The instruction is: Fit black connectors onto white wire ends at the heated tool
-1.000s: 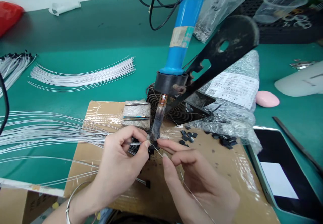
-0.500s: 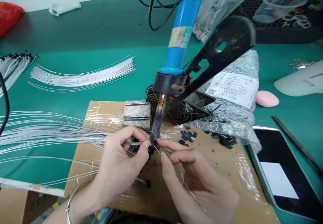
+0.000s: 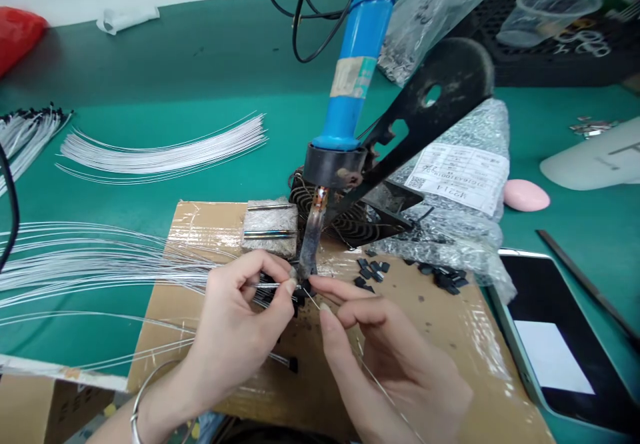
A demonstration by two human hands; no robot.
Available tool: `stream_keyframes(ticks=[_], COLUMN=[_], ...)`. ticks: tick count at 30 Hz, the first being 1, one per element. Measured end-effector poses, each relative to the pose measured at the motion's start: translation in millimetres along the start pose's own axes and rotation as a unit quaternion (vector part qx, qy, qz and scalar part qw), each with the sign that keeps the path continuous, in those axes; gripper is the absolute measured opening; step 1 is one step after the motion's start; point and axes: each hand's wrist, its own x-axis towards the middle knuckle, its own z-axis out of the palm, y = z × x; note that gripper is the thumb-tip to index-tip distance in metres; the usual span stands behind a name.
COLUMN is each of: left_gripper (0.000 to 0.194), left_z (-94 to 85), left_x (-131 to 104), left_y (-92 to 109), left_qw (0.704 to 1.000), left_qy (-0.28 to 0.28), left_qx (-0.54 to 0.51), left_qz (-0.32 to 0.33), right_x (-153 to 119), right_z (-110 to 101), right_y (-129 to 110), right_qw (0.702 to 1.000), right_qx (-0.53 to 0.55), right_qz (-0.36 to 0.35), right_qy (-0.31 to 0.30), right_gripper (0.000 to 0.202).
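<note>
My left hand (image 3: 243,327) pinches the end of a thin white wire (image 3: 267,285) between thumb and fingertips, right under the tip of a blue-handled soldering iron (image 3: 313,237). My right hand (image 3: 395,357) is closed on a strand of solder wire (image 3: 383,389), whose end reaches up toward the iron's tip. Its index fingertip is at a small black piece by the tip; whether it touches the piece I cannot tell. The iron hangs tip down in a black metal holder (image 3: 425,104). More white wires (image 3: 100,267) run leftward from behind my left hand.
Cardboard (image 3: 450,357) lies under my hands, with small black pieces (image 3: 373,269) on it. Behind stand a metal-topped block (image 3: 270,217) and a black fan (image 3: 345,221). Bubble-wrapped packing (image 3: 465,171), a phone (image 3: 545,324) and a wire bundle (image 3: 165,147) surround the work.
The view has shifted slightly, so the iron and holder appear a little further left. Both hands keep nearly the same position and grip at the iron's tip.
</note>
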Motion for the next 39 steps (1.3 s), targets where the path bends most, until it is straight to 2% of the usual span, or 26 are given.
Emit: stream_keyframes(ticks=[11, 39], left_gripper=[0.013, 0.013], left_z=[0.9, 1.4], left_x=[0.4, 0.4], left_y=[-0.4, -0.9], left_qw=[1.0, 1.0], left_qy=[-0.01, -0.007], left_qx=[0.01, 0.003], left_qz=[-0.008, -0.008], right_x=[-0.2, 1.6], right_z=[2.0, 1.4], right_y=[3.0, 3.2], right_qw=[1.0, 1.0], right_qx=[0.024, 0.003], right_qz=[0.005, -0.013], right_qy=[0.004, 0.001], right_gripper=[0.017, 0.017])
